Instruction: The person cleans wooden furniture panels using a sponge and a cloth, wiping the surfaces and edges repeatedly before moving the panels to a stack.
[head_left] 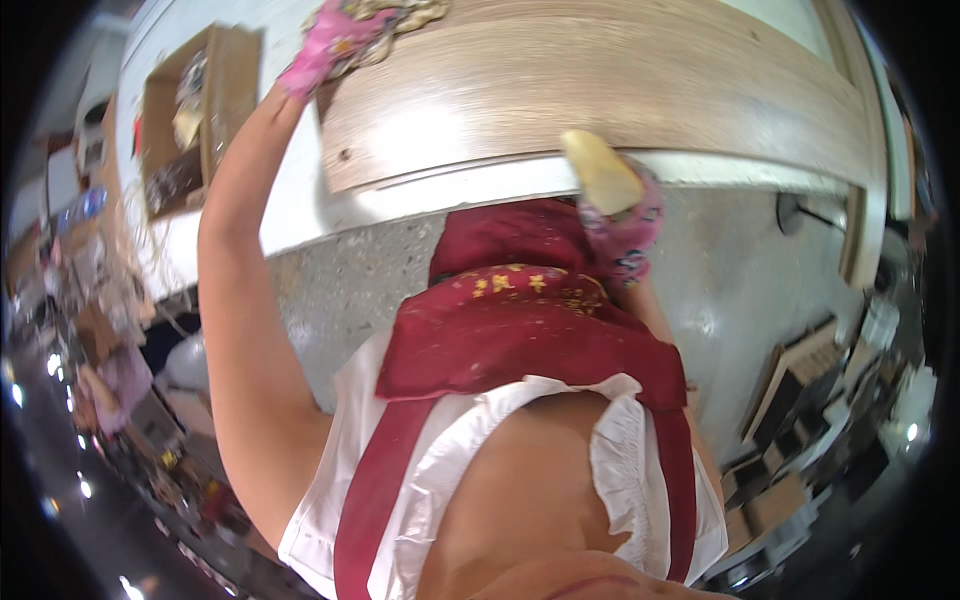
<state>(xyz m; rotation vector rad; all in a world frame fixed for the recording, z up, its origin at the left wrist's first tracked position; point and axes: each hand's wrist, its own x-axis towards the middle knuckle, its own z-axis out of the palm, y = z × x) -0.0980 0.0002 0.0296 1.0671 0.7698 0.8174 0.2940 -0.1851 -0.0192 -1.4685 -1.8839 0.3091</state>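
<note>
My left hand (335, 45), in a pink glove, reaches to the far left end of a wood-grain board (600, 75). A crumpled beige patterned cloth (422, 12) is bunched under and around its fingers, against the board. At the near edge, right of the middle, my right hand (632, 230) wears a pink patterned glove. It is closed on a pale yellow wedge-shaped piece (600, 172), whose exact kind I cannot make out. The piece's upper end overlaps the board's near edge. Some of the right hand's fingers are hidden behind it.
The board lies on a white tabletop (290, 215). An open cardboard box (215, 110) with small items stands to its left. A wooden frame edge (868, 220) borders the right side. Cartons (775, 500) sit on the floor at lower right; another person (118, 390) is far left.
</note>
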